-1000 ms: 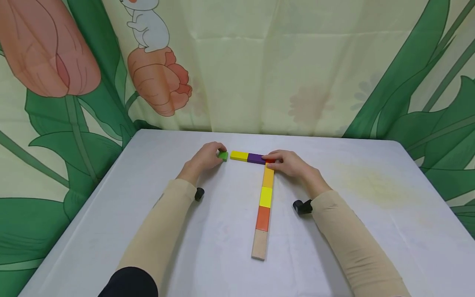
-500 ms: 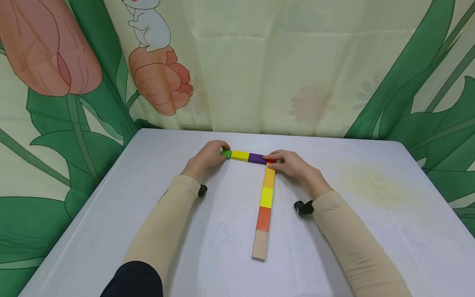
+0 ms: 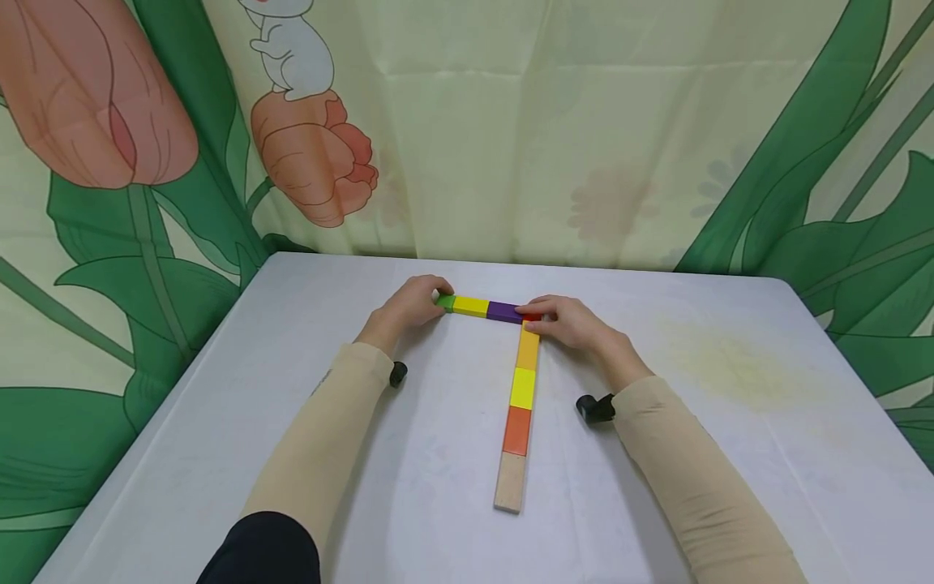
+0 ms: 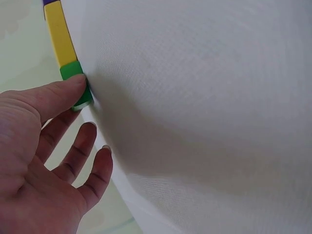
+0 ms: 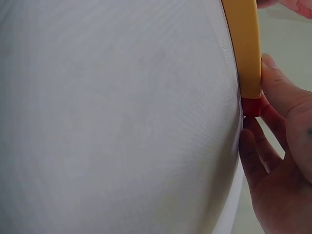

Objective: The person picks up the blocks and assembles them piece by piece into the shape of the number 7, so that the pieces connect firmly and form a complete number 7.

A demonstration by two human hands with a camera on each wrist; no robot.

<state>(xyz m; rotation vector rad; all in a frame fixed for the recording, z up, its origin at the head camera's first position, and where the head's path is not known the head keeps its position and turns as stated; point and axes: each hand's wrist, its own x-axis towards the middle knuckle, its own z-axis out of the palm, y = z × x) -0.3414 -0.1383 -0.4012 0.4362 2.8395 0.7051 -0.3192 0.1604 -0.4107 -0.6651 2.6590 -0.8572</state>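
Note:
My left hand (image 3: 410,307) pinches a green block (image 3: 446,303) at the left end of a row, its thumb on the block's side in the left wrist view. The green block meets a yellow block (image 3: 470,307), followed by a purple block (image 3: 503,312). At the corner, my right hand (image 3: 572,320) holds a red block (image 3: 532,317) between thumb and fingers, partly hiding it. From there a second row runs toward the front: an amber block (image 3: 529,347), a yellow block (image 3: 522,388), an orange block (image 3: 516,431) and a plain wooden block (image 3: 510,483).
The blocks lie on a table with a white cloth (image 3: 328,519). Behind its far edge hangs a patterned curtain (image 3: 496,162). Black wrist cameras (image 3: 597,408) sit at both cuffs. A faint yellowish stain (image 3: 744,369) marks the cloth at right.
My left hand has moved slightly right with the green block, closing the gap to the yellow block. The right hand stays at the red block.

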